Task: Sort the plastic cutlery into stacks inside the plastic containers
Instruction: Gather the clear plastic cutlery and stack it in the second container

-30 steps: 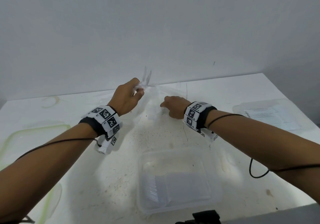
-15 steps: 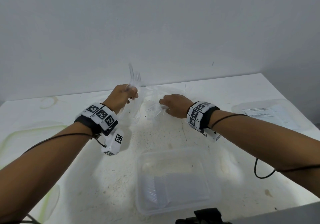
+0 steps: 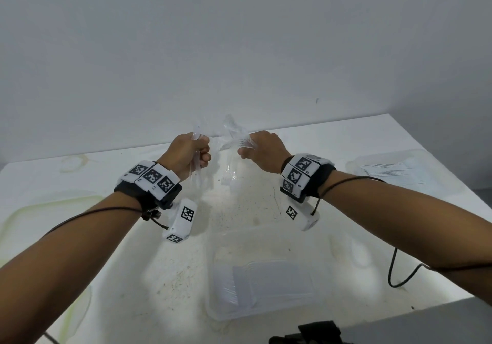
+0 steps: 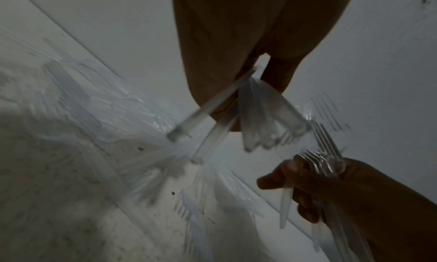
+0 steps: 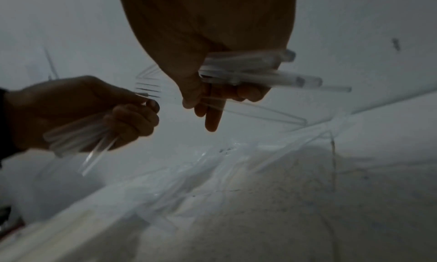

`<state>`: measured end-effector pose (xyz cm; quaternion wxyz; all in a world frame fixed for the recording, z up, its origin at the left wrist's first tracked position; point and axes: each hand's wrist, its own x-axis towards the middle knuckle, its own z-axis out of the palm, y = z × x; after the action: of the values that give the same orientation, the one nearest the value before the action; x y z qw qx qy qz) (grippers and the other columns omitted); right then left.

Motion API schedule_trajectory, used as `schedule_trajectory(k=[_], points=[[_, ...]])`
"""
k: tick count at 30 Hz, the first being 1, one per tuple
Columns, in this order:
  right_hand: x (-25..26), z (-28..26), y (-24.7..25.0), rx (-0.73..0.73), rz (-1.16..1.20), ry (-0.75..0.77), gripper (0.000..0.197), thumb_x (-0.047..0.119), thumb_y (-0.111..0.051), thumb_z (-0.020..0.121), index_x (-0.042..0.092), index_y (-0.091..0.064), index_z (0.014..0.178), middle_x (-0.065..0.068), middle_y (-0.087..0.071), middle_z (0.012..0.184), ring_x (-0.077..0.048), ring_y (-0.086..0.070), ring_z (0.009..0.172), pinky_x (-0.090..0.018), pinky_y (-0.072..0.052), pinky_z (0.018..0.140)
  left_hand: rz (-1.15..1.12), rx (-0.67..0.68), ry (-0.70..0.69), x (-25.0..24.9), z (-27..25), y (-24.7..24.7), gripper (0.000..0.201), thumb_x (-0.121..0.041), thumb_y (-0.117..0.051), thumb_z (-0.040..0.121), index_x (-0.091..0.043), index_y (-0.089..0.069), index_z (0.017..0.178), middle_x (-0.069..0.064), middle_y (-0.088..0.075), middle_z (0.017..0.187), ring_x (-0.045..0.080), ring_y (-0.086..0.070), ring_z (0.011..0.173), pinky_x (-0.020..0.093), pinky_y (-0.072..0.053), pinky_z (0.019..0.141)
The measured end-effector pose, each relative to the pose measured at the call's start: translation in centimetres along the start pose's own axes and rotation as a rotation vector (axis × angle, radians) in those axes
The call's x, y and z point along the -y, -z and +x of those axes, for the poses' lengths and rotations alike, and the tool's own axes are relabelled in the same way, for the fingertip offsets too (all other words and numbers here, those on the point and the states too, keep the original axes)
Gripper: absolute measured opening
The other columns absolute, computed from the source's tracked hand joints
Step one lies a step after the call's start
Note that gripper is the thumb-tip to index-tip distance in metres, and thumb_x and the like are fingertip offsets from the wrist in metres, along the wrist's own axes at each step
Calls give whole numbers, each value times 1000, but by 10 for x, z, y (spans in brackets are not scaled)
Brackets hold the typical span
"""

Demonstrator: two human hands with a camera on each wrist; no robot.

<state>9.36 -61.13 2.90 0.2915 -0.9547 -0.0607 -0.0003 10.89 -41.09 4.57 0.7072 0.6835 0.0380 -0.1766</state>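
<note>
Two hands, two bundles now. A second ago my right hand point(image 3: 262, 152) was down on the loose heap point(image 3: 231, 173) on the table point(image 3: 80, 237); it has since come up level with the left hand point(image 3: 187, 154), both raised above that heap.

Left hand: fingers curled round a bunch of clear forks point(image 4: 255, 116), handles splayed below the fist. Right hand: fist wrapped round its own clear fork bundle point(image 5: 260, 73), tines toward the left hand; one finger sticks out straight. Bundles are near each other; I can't tell if they touch.

Rest of the cutlery lies in the heap, beyond the near container point(image 3: 266, 314). That container already has a flat stack point(image 3: 266, 282) in it. A second clear container point(image 3: 394, 170) sits well right of the heap.

My read: gathering is over for this batch. Next I'd merge the bundles tines-aligned, then lay them in the near container. Handles are fanned, so some may slip out when squaring up.
</note>
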Motion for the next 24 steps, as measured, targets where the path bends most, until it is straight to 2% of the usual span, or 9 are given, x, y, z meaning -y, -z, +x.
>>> schedule_trajectory(k=[2, 5, 10, 13, 15, 16, 18, 20, 24], points=[[3, -2, 1, 33, 109, -47, 28, 25, -57, 88, 10, -64, 66, 8, -63, 68, -8, -52, 65, -19, -35, 60, -2, 10, 12, 1, -7, -9, 26, -2, -42, 96, -13, -43, 72, 4, -39, 61, 14, -47, 46, 19, -37, 42], [4, -7, -1, 64, 319, -126, 28, 25, -50, 90, 8, -61, 70, 4, -73, 69, -9, -55, 65, -26, -42, 67, 17, 25, 30, 3, -17, -24, 24, -3, -43, 96, -13, -44, 74, 3, -41, 62, 14, -46, 46, 19, -37, 43], [20, -25, 5, 112, 900, -356, 23, 27, -53, 98, 6, -52, 88, -9, -63, 64, -19, -60, 59, -37, -55, 67, 33, 9, 41, 5, -30, -46, 27, 5, -40, 93, -12, -44, 72, 7, -47, 68, 17, -47, 53, 22, -39, 47], [30, -40, 3, 207, 1039, -379, 21, 23, -53, 99, 5, -54, 89, -9, -55, 68, -23, -59, 57, -34, -55, 61, 28, -3, 60, 5, -40, -63, 30, 14, -35, 89, -7, -46, 69, 11, -52, 71, 21, -52, 56, 24, -41, 47], [31, -49, -1, 206, 1100, -380, 20, 21, -53, 99, 4, -58, 90, -8, -54, 68, -21, -59, 54, -32, -56, 59, 34, -24, 79, 7, -46, -71, 30, 17, -33, 86, 0, -54, 72, 15, -60, 78, 27, -58, 65, 27, -52, 54], [31, -52, -2, 198, 1118, -376, 20, 21, -53, 99, 3, -58, 90, -7, -55, 68, -19, -60, 53, -32, -56, 60, 46, -20, 94, 9, -47, -73, 28, 16, -34, 85, 3, -57, 76, 19, -62, 84, 31, -61, 74, 36, -58, 68], [32, -57, -3, 166, 1099, -360, 26, 21, -53, 99, 0, -57, 85, -8, -57, 68, -18, -63, 53, -32, -57, 58, 116, 5, 117, 11, -51, -76, 22, 14, -38, 83, 11, -60, 88, 26, -63, 96, 38, -62, 88, 57, -51, 90], [32, -61, -6, 147, 1078, -346, 32, 23, -52, 100, -3, -57, 82, -10, -60, 67, -19, -65, 53, -30, -56, 54, 172, 23, 144, 10, -58, -78, 28, 6, -44, 82, 17, -55, 106, 32, -63, 106, 46, -64, 97, 63, -49, 88], [34, -67, -8, 161, 1125, -387, 31, 20, -52, 99, -11, -59, 101, -16, -61, 75, -29, -62, 65, -32, -52, 57, 222, 52, 134, 12, -60, -79, 68, -14, -55, 77, 14, -26, 133, 29, -58, 116, 40, -67, 94, 49, -59, 71]])
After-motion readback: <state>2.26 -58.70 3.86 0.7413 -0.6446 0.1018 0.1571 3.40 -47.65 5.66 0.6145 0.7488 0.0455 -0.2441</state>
